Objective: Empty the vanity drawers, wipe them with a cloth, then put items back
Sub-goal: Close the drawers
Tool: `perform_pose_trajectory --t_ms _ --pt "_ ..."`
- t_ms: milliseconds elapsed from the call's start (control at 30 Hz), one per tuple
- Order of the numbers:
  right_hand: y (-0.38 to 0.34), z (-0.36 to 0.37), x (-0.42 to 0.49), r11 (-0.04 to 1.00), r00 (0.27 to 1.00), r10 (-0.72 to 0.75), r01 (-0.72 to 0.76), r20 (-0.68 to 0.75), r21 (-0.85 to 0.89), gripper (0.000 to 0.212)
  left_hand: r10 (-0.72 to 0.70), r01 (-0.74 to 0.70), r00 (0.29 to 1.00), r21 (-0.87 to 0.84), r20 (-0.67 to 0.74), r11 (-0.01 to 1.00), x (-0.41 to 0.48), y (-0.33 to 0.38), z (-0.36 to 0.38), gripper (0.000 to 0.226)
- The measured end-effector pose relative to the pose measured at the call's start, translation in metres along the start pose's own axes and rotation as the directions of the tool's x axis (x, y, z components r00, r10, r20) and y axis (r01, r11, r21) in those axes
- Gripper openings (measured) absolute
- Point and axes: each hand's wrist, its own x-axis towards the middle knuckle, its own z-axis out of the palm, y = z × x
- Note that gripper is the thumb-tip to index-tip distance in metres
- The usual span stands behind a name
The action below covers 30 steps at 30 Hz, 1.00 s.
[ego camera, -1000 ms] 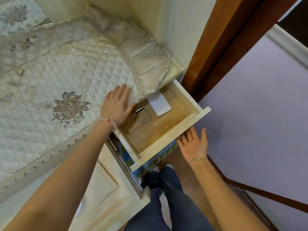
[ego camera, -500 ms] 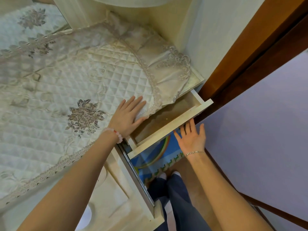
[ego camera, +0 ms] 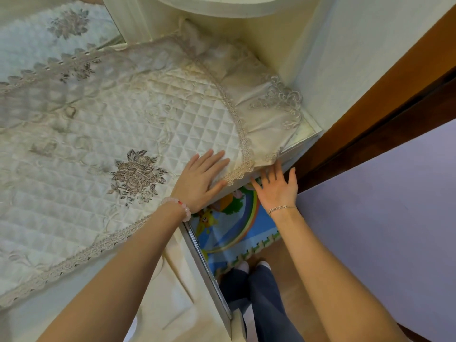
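The vanity's side drawer is pushed fully in and hidden under the lace edge of the quilted cream cover (ego camera: 148,114); its contents are out of sight. My left hand (ego camera: 201,180) lies flat on the cover at the vanity's corner, fingers straight. My right hand (ego camera: 277,187) is spread open with its fingertips against the drawer front, just under the lace hem. Neither hand holds anything. A bare strip of the vanity top (ego camera: 306,130) shows at the right corner.
A wooden door frame (ego camera: 385,99) stands right of the vanity, and a lilac panel (ego camera: 385,218) fills the right side. A colourful foam play mat (ego camera: 229,225) covers the floor below. The cream cabinet door (ego camera: 172,292) sits under my left arm. My feet show at the bottom.
The drawer, open a second ago with a bangle and a white card inside, has been pushed shut by my right hand. My left hand stayed on the cover.
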Motion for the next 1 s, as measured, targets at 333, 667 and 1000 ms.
perform_pose_trajectory --t_ms 333,667,1000 --pt "-0.011 -0.01 -0.011 0.994 0.999 0.032 -0.036 -0.036 -0.108 0.059 -0.052 0.051 0.998 0.031 0.047 0.998 0.002 0.008 -0.006 0.051" --pt "-0.045 -0.003 -0.071 0.437 0.959 -0.069 0.277 0.275 -0.856 0.042 -0.205 0.204 0.966 -0.02 -0.156 0.979 -0.04 0.057 -0.034 0.041" --pt "-0.045 0.0 -0.127 -0.461 0.68 0.089 0.675 0.727 -0.575 0.067 -0.451 0.481 0.857 0.073 -0.252 0.874 -0.142 0.123 -0.038 0.052"
